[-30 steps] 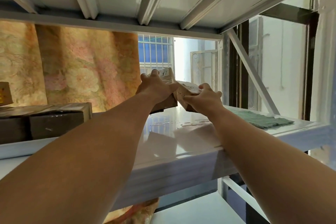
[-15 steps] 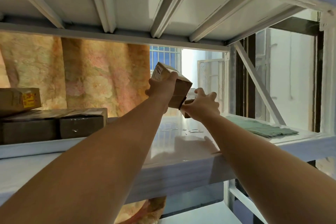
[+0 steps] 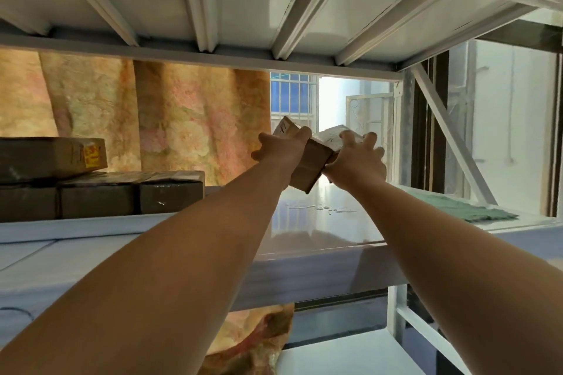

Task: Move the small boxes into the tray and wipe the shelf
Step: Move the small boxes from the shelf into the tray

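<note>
At the far left, the stacked cartons [image 3: 91, 186] are sitting on the shelf [image 3: 304, 231], one with a yellow label lying on top of the darker ones, and the patterned curtain [image 3: 182, 119] is hanging behind them.

Toward the middle, you are reaching both bare arms over the shelf's front edge. Your left hand [image 3: 280, 149] is gripping the brown box [image 3: 307, 170] from its left side, with the fingers curled over the top edge and the thumb hidden from view. That box is tilting, with one lower corner pointing down at the shelf; you cannot tell whether the corner is touching the surface.

Just beside it, your right hand [image 3: 355, 164] is clasping the white-topped box [image 3: 332, 138], with the fingers spread and hooked over its top and far side. The two boxes are pressing against each other, so your hands are working close together, each clamped on its own box, in front of the barred window [image 3: 292, 94].

Below your hands, small wet marks [image 3: 323, 208] are glinting on the shelf. Farther right, the green cloth [image 3: 457, 207] is lying flat on the shelf, well apart from both boxes.
</note>
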